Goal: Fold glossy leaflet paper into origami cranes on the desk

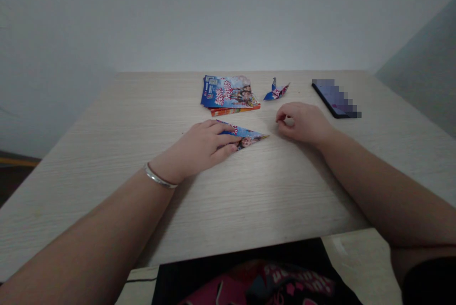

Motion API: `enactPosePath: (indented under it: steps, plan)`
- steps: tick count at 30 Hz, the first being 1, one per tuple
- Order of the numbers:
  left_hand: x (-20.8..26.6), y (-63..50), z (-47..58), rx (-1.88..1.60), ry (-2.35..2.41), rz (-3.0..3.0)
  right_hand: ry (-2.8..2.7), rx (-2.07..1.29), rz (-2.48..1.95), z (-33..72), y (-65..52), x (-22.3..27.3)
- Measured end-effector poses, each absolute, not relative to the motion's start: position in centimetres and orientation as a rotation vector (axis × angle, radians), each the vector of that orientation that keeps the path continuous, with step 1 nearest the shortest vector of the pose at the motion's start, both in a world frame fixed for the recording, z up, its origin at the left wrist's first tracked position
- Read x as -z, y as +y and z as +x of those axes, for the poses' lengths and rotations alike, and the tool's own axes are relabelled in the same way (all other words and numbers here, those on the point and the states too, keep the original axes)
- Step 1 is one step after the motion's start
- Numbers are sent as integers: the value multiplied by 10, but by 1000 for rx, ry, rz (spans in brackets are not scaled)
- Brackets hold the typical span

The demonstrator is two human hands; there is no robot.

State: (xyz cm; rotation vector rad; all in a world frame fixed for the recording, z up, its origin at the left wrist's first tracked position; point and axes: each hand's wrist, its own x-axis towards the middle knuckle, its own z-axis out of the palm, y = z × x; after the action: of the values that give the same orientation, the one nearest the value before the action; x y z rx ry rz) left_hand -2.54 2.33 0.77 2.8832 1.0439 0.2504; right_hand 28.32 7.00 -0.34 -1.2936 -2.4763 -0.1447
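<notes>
L hand (201, 146), spread flat, part-hides folded flyer (247, 133); R hand (302, 121), half-curled, empty, near its tip. Tabletop (256, 200) open twd front edge; smartphone (334, 98) screen pixelated.

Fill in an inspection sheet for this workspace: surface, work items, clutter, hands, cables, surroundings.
Surface: pale wood-grain table.
Work items: folded printed paper, tapering to a point on the right; stack of printed sheets beyond it.
Clutter: folded paper figure right of the stack; dark-edged phone farther right, its screen partly pixelated.
Hands: left hand on the folded paper, silver bracelet at the wrist; right hand curled near the paper's tip, apart from it.
Cables: nothing seen.
Surroundings: plain pale wall behind the table.
</notes>
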Motion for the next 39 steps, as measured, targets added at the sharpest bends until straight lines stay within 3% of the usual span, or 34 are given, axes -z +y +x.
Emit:
enactPosePath:
  steps: [5, 22, 28, 39]
  plan:
    - [-4, 22, -23, -196, 1121, 2964, -2515, -55, -1108, 254, 53, 3]
    - [-8, 20, -35, -48, 1481, 2874, -2490, -8, -1178, 249, 54, 11]
    - [-15, 11, -32, -18, 1526, 2888, -2558, -229, -984, 225, 39, 8]
    - [-3, -3, -12, -124, 1523, 2885, -2544, -203, -1174, 218, 30, 16]
